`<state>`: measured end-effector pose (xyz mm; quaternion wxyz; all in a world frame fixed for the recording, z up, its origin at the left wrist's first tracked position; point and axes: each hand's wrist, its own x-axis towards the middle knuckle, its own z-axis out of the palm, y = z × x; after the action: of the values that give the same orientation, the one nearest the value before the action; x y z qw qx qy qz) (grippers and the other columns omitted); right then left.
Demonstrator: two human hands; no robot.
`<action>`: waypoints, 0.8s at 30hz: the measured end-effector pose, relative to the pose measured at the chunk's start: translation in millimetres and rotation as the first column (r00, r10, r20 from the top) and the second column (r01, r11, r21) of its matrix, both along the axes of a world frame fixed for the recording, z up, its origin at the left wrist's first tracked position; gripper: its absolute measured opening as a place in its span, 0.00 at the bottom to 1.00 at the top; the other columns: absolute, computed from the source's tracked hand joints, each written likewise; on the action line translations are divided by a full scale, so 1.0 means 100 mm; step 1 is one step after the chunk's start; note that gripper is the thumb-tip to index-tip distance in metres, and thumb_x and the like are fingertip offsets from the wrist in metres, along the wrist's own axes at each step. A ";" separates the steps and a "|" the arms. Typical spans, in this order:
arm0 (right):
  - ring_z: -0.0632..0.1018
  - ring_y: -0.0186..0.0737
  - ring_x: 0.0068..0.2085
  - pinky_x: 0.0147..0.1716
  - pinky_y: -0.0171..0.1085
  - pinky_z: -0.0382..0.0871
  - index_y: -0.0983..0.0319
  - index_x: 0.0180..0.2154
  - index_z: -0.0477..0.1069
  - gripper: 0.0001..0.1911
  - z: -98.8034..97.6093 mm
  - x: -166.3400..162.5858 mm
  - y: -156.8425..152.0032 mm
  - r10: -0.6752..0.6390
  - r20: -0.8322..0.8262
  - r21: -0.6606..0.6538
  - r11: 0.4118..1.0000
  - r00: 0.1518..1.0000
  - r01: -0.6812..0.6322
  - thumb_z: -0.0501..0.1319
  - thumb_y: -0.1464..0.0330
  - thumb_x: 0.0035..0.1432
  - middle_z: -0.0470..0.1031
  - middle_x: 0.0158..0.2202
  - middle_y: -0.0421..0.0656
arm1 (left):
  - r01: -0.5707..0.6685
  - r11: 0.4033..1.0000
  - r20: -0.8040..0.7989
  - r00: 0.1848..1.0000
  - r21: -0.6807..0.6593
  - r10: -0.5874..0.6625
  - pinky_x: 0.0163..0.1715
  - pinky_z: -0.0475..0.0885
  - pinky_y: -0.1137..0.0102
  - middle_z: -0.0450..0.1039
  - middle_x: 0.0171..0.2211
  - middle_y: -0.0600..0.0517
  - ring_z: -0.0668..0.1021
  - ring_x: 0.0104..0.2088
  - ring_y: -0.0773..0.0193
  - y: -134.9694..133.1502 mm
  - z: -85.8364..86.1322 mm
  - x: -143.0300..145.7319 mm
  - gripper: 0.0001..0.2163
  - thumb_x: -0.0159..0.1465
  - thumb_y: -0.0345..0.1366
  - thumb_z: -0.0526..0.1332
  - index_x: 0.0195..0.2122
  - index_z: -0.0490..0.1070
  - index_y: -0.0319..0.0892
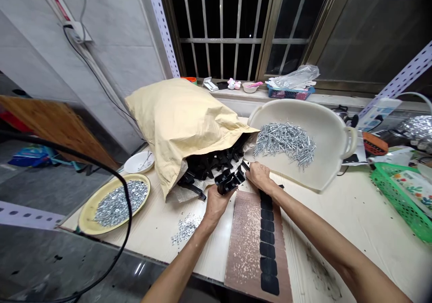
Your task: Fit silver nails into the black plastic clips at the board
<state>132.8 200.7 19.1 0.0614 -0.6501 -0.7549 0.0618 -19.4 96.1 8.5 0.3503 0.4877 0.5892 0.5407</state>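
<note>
Looking down through the head view, we find our left hand (216,204) closed around a clutch of black plastic pieces (230,181), just in front of the mouth of a paper sack (182,118); our fingers cover the lower ends, so we cannot count them; our right hand (259,175) is near it, with a narrow dark piece (245,165) at its fingertips; we see mostly the back of this hand, and cannot tell whether its grip is tight on that piece or only touching it. The sack lies on the table (310,213), and black parts (209,166) crowd its opening; the paper hides how far back they go. Below our hands lies a brown board (246,244) with a row of black squares (267,250); our right forearm hides part of the row's upper end, and the board's near edge runs out of the frame. Right of the sack, a pale tub (329,145) holds nails (283,141); to the left, a yellow dish (88,220) holds washers (119,202), too heaped to separate, and a black cable (129,213) crosses before its rim; at the far right, a green basket (393,206) is cut off by the edge.
</note>
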 end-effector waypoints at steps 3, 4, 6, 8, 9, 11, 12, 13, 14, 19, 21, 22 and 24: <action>0.74 0.48 0.44 0.45 0.43 0.61 0.65 0.42 0.70 0.11 0.17 0.13 -0.15 0.086 0.024 0.083 0.993 0.996 -0.087 0.52 0.73 0.60 0.73 0.41 0.54 | -0.022 1.000 0.049 0.999 0.000 0.022 0.31 0.69 0.71 0.78 0.28 0.50 0.76 0.29 0.61 0.01 0.07 -0.03 0.10 0.50 0.40 0.69 0.27 0.76 0.38; 0.73 0.47 0.44 0.46 0.43 0.61 0.63 0.42 0.70 0.11 0.23 0.19 -0.22 0.130 0.029 0.099 0.986 0.991 -0.132 0.52 0.72 0.61 0.73 0.41 0.53 | -0.015 1.000 0.062 0.998 -0.004 0.015 0.32 0.70 0.70 0.78 0.28 0.50 0.77 0.29 0.60 0.01 0.10 -0.03 0.10 0.49 0.40 0.69 0.28 0.77 0.38; 0.73 0.45 0.43 0.44 0.41 0.63 0.61 0.40 0.70 0.09 0.34 0.30 -0.37 0.295 -0.012 0.106 0.951 0.955 -0.292 0.53 0.71 0.61 0.73 0.39 0.50 | 0.030 1.000 0.060 0.998 -0.005 -0.029 0.34 0.69 0.70 0.78 0.29 0.50 0.77 0.30 0.60 0.00 0.16 -0.02 0.09 0.48 0.38 0.70 0.29 0.77 0.39; 0.73 0.42 0.41 0.42 0.39 0.65 0.60 0.40 0.68 0.07 0.43 0.38 -0.53 0.495 -0.178 0.128 0.868 0.850 -0.479 0.54 0.70 0.61 0.72 0.38 0.46 | 0.093 0.996 0.034 0.995 0.006 -0.093 0.33 0.69 0.71 0.77 0.28 0.51 0.76 0.30 0.60 0.00 0.19 0.02 0.09 0.46 0.34 0.71 0.28 0.77 0.40; 0.73 0.41 0.41 0.41 0.38 0.66 0.60 0.42 0.67 0.08 0.46 0.40 -0.61 0.552 -0.298 0.162 0.833 0.778 -0.529 0.54 0.70 0.61 0.72 0.38 0.45 | 0.119 0.993 0.026 0.992 0.012 -0.119 0.33 0.68 0.71 0.77 0.27 0.52 0.76 0.30 0.60 0.00 0.20 0.05 0.08 0.46 0.33 0.70 0.28 0.77 0.40; 0.74 0.38 0.39 0.40 0.37 0.69 0.59 0.44 0.65 0.09 0.51 0.39 -0.74 0.503 -0.551 0.222 0.858 0.666 -0.464 0.51 0.69 0.62 0.72 0.38 0.42 | 0.151 0.988 0.028 0.988 0.015 -0.152 0.31 0.68 0.72 0.76 0.25 0.53 0.75 0.29 0.60 -0.01 0.19 0.13 0.06 0.46 0.31 0.70 0.26 0.76 0.41; 0.74 0.37 0.37 0.38 0.37 0.70 0.58 0.44 0.64 0.09 0.52 0.37 -0.79 0.416 -0.667 0.212 0.901 0.618 -0.378 0.50 0.66 0.64 0.72 0.37 0.41 | 0.157 0.988 0.031 0.987 0.014 -0.157 0.30 0.68 0.72 0.76 0.25 0.53 0.75 0.28 0.60 0.00 0.18 0.17 0.05 0.46 0.31 0.70 0.25 0.76 0.41; 0.75 0.36 0.36 0.35 0.36 0.72 0.58 0.44 0.64 0.10 0.52 0.34 -0.82 0.313 -0.766 0.168 0.941 0.562 -0.294 0.49 0.63 0.65 0.71 0.37 0.41 | 0.155 0.988 0.037 0.987 0.016 -0.155 0.30 0.68 0.72 0.76 0.24 0.53 0.75 0.28 0.60 0.00 0.16 0.20 0.05 0.46 0.31 0.69 0.25 0.76 0.41; 0.75 0.35 0.34 0.32 0.36 0.73 0.58 0.44 0.64 0.13 0.51 0.32 -0.83 0.211 -0.842 0.105 0.967 0.496 -0.234 0.47 0.59 0.66 0.71 0.37 0.41 | 0.147 0.989 0.042 0.988 0.019 -0.148 0.30 0.68 0.72 0.76 0.24 0.53 0.75 0.28 0.60 0.00 0.14 0.23 0.06 0.46 0.31 0.70 0.26 0.76 0.41; 0.78 0.34 0.32 0.31 0.35 0.73 0.59 0.52 0.64 0.23 0.40 0.41 -0.45 0.056 -0.822 -0.085 0.972 0.566 -0.220 0.40 0.55 0.67 0.73 0.40 0.44 | 0.114 0.990 0.227 0.969 -0.080 -0.094 0.32 0.72 0.71 0.76 0.26 0.51 0.76 0.29 0.61 0.05 0.08 0.29 0.09 0.47 0.34 0.71 0.29 0.76 0.39; 0.77 0.35 0.35 0.33 0.34 0.71 0.62 0.48 0.69 0.21 0.33 0.57 -0.11 0.027 -0.581 -0.052 0.996 0.814 -0.070 0.44 0.58 0.67 0.74 0.41 0.46 | 0.187 0.969 0.483 0.871 -0.163 -0.087 0.34 0.74 0.69 0.75 0.25 0.52 0.76 0.28 0.64 0.10 0.10 0.30 0.10 0.48 0.35 0.71 0.30 0.75 0.38; 0.77 0.38 0.38 0.35 0.36 0.70 0.63 0.46 0.70 0.20 0.30 0.66 0.07 -0.031 -0.488 -0.028 0.999 0.872 0.019 0.45 0.60 0.67 0.74 0.42 0.48 | 0.233 0.953 0.612 0.788 -0.193 -0.069 0.35 0.75 0.67 0.75 0.25 0.52 0.76 0.27 0.65 0.12 0.11 0.30 0.10 0.49 0.34 0.71 0.32 0.75 0.38; 0.76 0.44 0.41 0.37 0.39 0.69 0.68 0.42 0.72 0.20 0.22 0.82 0.40 -0.158 -0.371 -0.006 0.986 0.915 0.168 0.48 0.62 0.65 0.74 0.42 0.53 | 0.311 0.922 0.780 0.625 -0.229 -0.017 0.38 0.77 0.64 0.75 0.27 0.53 0.76 0.27 0.66 0.17 0.14 0.30 0.12 0.49 0.31 0.70 0.35 0.74 0.38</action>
<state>214.8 240.4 41.4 0.2159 -0.6866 -0.6736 0.1680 10.4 113.2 22.1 0.6939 0.1964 0.4219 0.5495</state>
